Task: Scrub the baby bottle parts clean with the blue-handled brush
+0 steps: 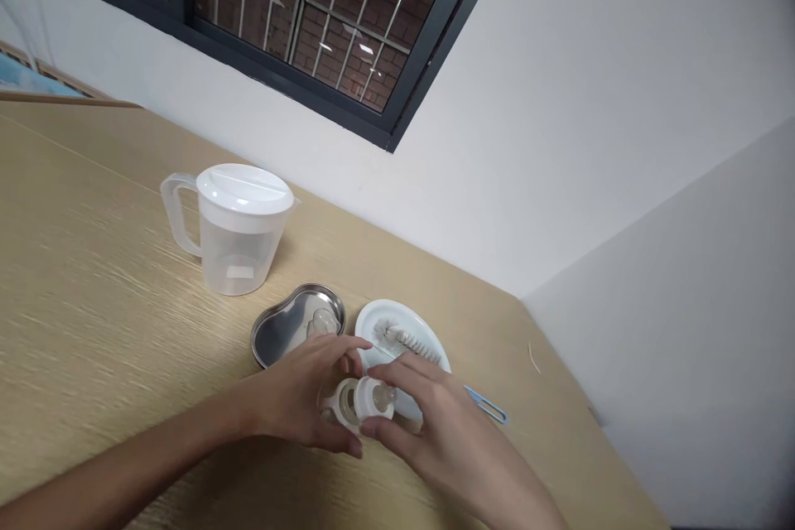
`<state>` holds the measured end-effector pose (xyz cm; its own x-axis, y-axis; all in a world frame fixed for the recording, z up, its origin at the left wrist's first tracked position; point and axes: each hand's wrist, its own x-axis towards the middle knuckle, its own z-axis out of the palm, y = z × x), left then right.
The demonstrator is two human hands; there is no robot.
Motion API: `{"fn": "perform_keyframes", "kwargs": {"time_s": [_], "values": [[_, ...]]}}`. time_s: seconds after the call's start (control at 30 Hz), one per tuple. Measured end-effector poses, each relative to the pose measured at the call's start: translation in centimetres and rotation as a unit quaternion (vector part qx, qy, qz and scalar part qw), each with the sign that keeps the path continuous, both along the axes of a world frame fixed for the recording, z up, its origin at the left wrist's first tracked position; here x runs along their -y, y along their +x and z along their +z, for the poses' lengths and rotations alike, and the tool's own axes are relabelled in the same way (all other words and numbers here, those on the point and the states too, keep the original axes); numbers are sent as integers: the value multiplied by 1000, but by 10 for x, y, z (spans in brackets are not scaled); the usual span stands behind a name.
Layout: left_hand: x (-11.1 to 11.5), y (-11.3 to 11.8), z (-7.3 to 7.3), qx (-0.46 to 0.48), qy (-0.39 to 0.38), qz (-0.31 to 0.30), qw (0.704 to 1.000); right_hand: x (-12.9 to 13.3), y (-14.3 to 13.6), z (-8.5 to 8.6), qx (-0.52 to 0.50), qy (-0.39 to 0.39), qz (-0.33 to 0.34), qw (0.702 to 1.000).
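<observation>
Baby bottle point(345, 404) is held over the table point(118, 331), near the steel kidney tray point(279, 335) and white dish point(371, 316). It should feel light, stiff and smooth, best gripped around the body. At left, the left hand point(310, 397) curls thumb and fingers around it, forearm slanting from lower left. Just right, the right hand point(428, 406) pinches the white collar point(367, 399) by its rim, probably soft teat point(386, 397) pointing right; whether collar and bottle touch, I cannot tell.
</observation>
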<state>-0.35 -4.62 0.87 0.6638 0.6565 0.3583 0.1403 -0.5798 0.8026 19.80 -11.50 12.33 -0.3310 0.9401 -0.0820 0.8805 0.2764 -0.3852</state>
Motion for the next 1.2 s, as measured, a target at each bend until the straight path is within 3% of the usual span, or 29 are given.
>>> {"fn": "perform_keyframes", "kwargs": {"time_s": [0.2,0.53,0.93,1.2], "values": [[3,5,-3,16,-5,9,1000,-7,-3,-4,25,3,31,999],[2,9,-8,18,-21,13,1000,-16,-4,-1,-2,-76,71,995],[2,11,4,22,-87,12,996,-30,0,-1,-2,-105,134,985],[1,12,0,34,-89,2,995,-34,8,3,-7,-123,198,972]]}}
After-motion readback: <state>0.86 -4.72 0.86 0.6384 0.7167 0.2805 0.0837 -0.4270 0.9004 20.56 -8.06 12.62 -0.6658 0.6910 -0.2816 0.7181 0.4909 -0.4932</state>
